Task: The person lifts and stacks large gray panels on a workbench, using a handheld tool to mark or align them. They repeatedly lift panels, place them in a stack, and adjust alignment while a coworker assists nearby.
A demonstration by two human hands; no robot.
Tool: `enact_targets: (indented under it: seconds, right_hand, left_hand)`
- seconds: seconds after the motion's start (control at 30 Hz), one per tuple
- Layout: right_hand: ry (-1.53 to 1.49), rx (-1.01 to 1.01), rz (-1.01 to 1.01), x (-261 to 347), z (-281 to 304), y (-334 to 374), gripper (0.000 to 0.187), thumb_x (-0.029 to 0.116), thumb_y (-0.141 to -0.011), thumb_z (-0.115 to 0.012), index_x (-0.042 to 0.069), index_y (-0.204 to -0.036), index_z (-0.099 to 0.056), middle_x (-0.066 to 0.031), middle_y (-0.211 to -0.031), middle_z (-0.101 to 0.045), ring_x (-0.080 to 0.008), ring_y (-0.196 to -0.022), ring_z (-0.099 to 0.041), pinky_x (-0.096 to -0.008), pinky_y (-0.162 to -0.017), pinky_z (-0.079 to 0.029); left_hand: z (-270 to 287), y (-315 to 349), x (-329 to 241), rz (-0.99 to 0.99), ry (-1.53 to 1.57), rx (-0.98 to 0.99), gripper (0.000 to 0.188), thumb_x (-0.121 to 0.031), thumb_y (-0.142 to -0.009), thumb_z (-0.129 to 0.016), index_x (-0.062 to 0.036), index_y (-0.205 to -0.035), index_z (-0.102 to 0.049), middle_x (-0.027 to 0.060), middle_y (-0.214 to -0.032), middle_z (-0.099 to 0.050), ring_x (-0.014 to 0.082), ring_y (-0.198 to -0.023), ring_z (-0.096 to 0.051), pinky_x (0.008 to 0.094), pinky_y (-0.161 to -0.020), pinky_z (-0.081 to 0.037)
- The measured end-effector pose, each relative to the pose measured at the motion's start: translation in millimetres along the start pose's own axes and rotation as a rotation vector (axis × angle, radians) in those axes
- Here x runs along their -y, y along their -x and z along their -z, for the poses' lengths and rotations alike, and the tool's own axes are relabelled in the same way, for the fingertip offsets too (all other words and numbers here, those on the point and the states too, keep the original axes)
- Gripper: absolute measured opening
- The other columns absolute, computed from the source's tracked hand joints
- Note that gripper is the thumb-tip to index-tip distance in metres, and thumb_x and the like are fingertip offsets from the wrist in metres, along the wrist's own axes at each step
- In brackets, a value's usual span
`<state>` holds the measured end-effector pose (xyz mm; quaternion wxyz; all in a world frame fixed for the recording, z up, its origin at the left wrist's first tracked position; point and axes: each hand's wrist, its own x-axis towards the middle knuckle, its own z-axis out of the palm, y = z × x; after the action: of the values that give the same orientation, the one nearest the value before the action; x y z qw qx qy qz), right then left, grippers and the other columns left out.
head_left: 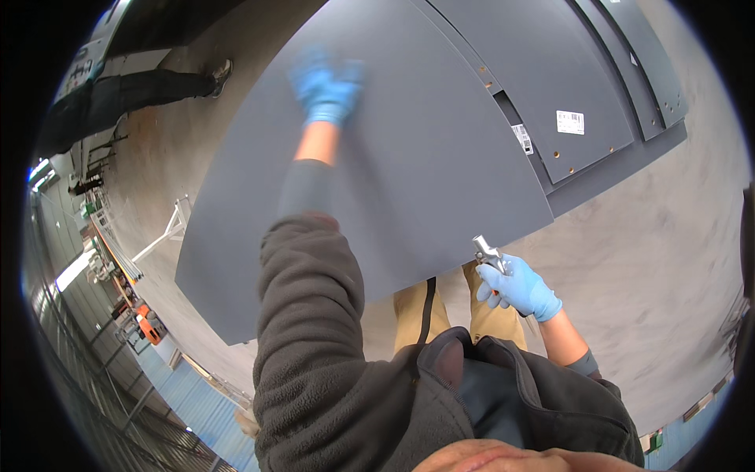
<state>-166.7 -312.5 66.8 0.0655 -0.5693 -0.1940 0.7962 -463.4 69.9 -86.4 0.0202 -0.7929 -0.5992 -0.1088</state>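
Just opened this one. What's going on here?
A person in blue gloves has the left hand, blurred, over a large grey panel; contact is unclear. The right hand has a silver metal tool in its grip by the near edge. More grey panels lie to the right.

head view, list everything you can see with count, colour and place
large panel: 1, grey, centre
other panels: several, dark grey, upper right
labels: at least 2, white, among those panels
silver tool: 1, silver, in the right grip
another person's leg: 1, dark trousers, upper left
stand: 1, white, left
machine-like object: 1, orange, lower left
floor: 1, grey, right
left grip: 1, blue-gloved, blurred over the large panel
right grip: 1, blue-gloved, right of centre
jacket: 1, dark grey, bottom
trouser legs: 2, tan, below panel
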Motion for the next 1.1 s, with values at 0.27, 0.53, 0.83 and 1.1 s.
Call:
enact_targets:
  seconds: [0.27,0.53,0.83,1.1]
  right_hand:
    - [-0.069,-0.043,0.078,6.7,-18.9,25.6,0.035,0.040,-0.106,-0.061,0.005,-0.102,-0.063,-0.0092,-0.080,-0.075,-0.0100,-0.059,-0.064,-0.0243,-0.051,-0.048]
    - [0.175,-0.014,0.107,-53.3,-79.5,35.3,0.039,0.039,-0.107,-0.057,0.001,-0.109,-0.064,-0.0109,-0.086,-0.077,-0.0118,-0.064,-0.066,-0.0287,-0.059,-0.054]
    - [0.336,0.073,0.137,-112.1,-194.7,37.3,0.039,0.038,-0.108,-0.057,0.000,-0.108,-0.065,-0.0087,-0.078,-0.071,-0.0124,-0.057,-0.061,-0.0301,-0.055,-0.052]
    - [0.681,0.104,0.209,-82.8,-332.4,85.1,0.051,0.054,-0.106,-0.055,0.007,-0.085,-0.062,-0.0038,-0.072,-0.066,-0.0126,-0.050,-0.053,-0.0329,-0.046,-0.040]
  left_hand:
    - [107.7,323.4,-128.4,-0.701,0.475,0.664,0.086,-0.066,-0.093,-0.064,-0.0140,-0.160,-0.050,0.0157,-0.168,-0.044,0.0402,-0.160,-0.034,0.0573,-0.133,-0.020]
    - [121.9,477.6,79.5,1.185,-0.094,0.123,0.097,-0.067,-0.102,-0.053,0.0019,-0.167,-0.031,0.0252,-0.176,-0.026,0.0406,-0.165,-0.017,0.0507,-0.134,-0.012]
    - [257.9,942.2,-14.0,2.084,1.111,0.440,0.051,-0.046,-0.108,-0.046,-0.0026,-0.131,-0.061,0.0182,-0.127,-0.068,0.0367,-0.112,-0.065,0.0503,-0.093,-0.054]
    - [265.3,756.4,-1.6,1.569,1.966,-0.452,0.048,-0.043,-0.104,-0.067,-0.0105,-0.139,-0.067,0.0085,-0.146,-0.067,0.0315,-0.144,-0.055,0.0519,-0.123,-0.041]
